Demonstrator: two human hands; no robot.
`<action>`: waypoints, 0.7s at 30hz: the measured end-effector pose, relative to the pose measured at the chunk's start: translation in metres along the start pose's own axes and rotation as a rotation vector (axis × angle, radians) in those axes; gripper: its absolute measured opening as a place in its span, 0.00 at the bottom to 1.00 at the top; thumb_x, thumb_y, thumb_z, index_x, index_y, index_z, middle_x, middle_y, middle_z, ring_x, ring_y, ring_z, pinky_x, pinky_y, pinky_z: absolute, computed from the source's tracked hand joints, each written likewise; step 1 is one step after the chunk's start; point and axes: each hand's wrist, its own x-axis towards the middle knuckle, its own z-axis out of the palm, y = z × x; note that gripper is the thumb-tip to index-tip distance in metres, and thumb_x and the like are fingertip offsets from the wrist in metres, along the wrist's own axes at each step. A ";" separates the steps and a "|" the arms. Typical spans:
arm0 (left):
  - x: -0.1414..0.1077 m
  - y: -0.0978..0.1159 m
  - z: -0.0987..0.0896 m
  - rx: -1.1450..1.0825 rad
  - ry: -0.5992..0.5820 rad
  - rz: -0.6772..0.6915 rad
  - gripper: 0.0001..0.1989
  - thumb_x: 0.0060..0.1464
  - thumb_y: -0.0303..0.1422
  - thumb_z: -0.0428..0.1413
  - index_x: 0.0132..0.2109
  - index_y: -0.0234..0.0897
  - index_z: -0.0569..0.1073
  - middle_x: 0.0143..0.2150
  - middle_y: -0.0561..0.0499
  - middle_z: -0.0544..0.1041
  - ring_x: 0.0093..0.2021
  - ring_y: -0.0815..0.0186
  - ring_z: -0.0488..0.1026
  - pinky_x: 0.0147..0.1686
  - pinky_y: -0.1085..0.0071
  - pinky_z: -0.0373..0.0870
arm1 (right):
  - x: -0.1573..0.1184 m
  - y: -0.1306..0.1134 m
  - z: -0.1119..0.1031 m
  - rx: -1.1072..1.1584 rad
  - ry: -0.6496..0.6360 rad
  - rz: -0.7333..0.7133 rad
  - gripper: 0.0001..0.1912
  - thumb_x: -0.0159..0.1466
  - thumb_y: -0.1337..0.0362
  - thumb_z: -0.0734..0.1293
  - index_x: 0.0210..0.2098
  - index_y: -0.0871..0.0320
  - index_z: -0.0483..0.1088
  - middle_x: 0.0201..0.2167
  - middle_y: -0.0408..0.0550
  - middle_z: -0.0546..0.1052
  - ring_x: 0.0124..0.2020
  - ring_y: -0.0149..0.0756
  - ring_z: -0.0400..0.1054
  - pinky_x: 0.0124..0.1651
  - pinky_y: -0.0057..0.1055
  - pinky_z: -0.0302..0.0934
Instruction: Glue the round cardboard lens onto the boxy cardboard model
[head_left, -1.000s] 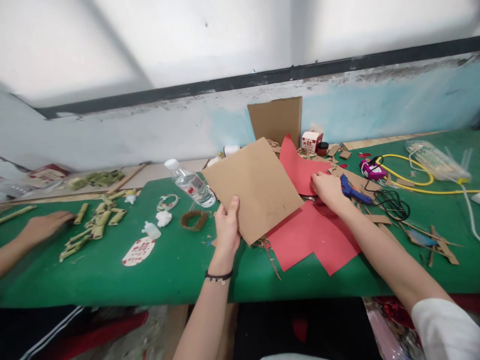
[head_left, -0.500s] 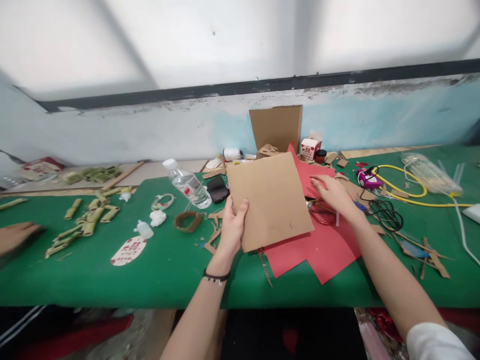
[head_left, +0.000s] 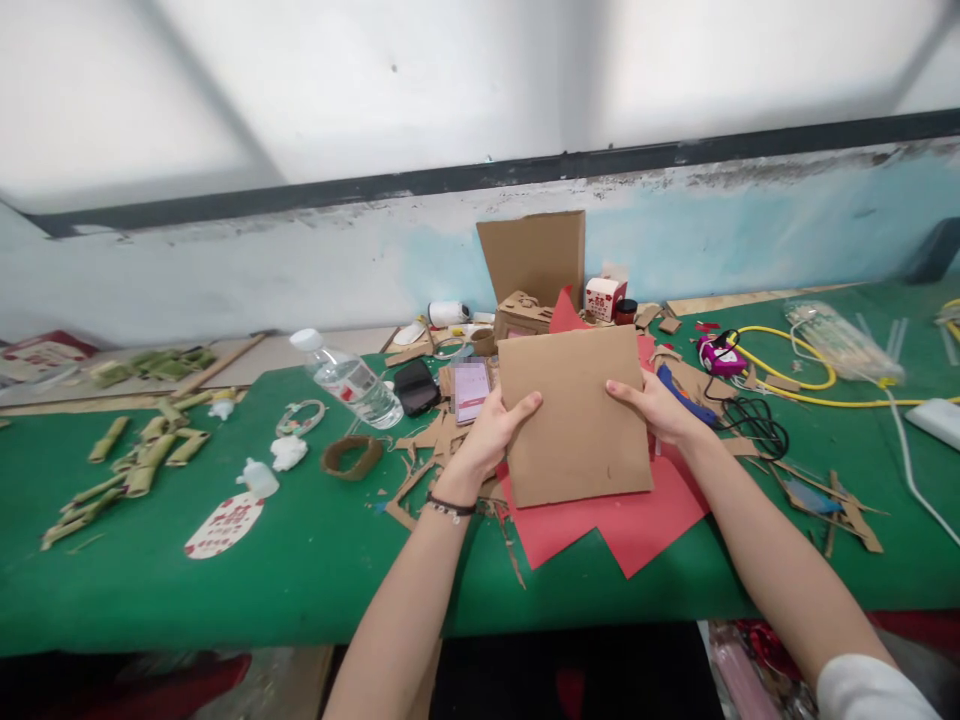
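A flat square of brown cardboard (head_left: 577, 420) is held up over the table, its broad face toward me. My left hand (head_left: 499, 425) grips its left edge, thumb on the front face and fingers behind. At the right edge my right hand (head_left: 652, 405) holds it the same way. Red paper (head_left: 637, 520) lies beneath and behind the cardboard, partly covered by it. Left of my left hand, a phone (head_left: 471, 391) with a lit screen rests among cardboard scraps (head_left: 420, 480).
On the green table (head_left: 300, 590) stand a tilted water bottle (head_left: 352, 380), a black case (head_left: 415, 387) and cut green stalks (head_left: 154, 455). Rightward are a purple device (head_left: 718, 356), a yellow cable (head_left: 817, 385) and a bag of sticks (head_left: 844, 340). Another cardboard piece (head_left: 536, 255) leans on the wall.
My right hand has come to the cardboard and taken its right edge. The cardboard is straighter now. The phone has come into sight, and another person's hand at the far left is gone from view.
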 end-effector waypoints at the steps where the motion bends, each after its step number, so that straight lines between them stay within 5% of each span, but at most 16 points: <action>1: 0.003 -0.003 -0.001 0.011 -0.001 0.014 0.45 0.56 0.46 0.74 0.75 0.39 0.67 0.66 0.33 0.80 0.60 0.43 0.83 0.59 0.48 0.83 | -0.002 0.000 -0.002 -0.010 0.012 -0.016 0.32 0.63 0.48 0.82 0.60 0.54 0.77 0.60 0.57 0.84 0.55 0.54 0.83 0.56 0.47 0.80; 12: -0.001 -0.014 -0.001 0.152 0.116 0.115 0.42 0.59 0.49 0.71 0.73 0.38 0.68 0.67 0.34 0.79 0.65 0.42 0.80 0.64 0.45 0.80 | -0.005 -0.002 0.003 -0.074 0.072 -0.079 0.30 0.63 0.47 0.82 0.58 0.53 0.78 0.60 0.56 0.84 0.58 0.56 0.82 0.58 0.50 0.79; 15: -0.003 -0.015 -0.002 0.185 0.055 0.091 0.39 0.58 0.48 0.72 0.70 0.38 0.71 0.67 0.35 0.79 0.63 0.45 0.81 0.63 0.48 0.81 | 0.000 -0.006 -0.001 -0.003 0.268 -0.147 0.33 0.61 0.44 0.82 0.59 0.53 0.76 0.61 0.56 0.83 0.60 0.57 0.80 0.62 0.52 0.77; 18: -0.002 -0.017 -0.003 0.062 -0.079 -0.042 0.34 0.57 0.48 0.73 0.64 0.37 0.74 0.60 0.36 0.82 0.53 0.46 0.86 0.47 0.51 0.89 | 0.007 -0.009 -0.006 0.112 0.511 -0.269 0.40 0.58 0.42 0.82 0.63 0.50 0.71 0.66 0.53 0.80 0.68 0.57 0.74 0.68 0.53 0.74; 21: -0.001 -0.020 0.000 -0.077 -0.116 -0.070 0.29 0.57 0.47 0.73 0.57 0.36 0.76 0.51 0.38 0.84 0.51 0.45 0.87 0.43 0.52 0.90 | 0.012 -0.008 -0.003 0.184 0.579 -0.305 0.43 0.60 0.40 0.80 0.68 0.46 0.67 0.70 0.49 0.76 0.72 0.55 0.70 0.68 0.53 0.74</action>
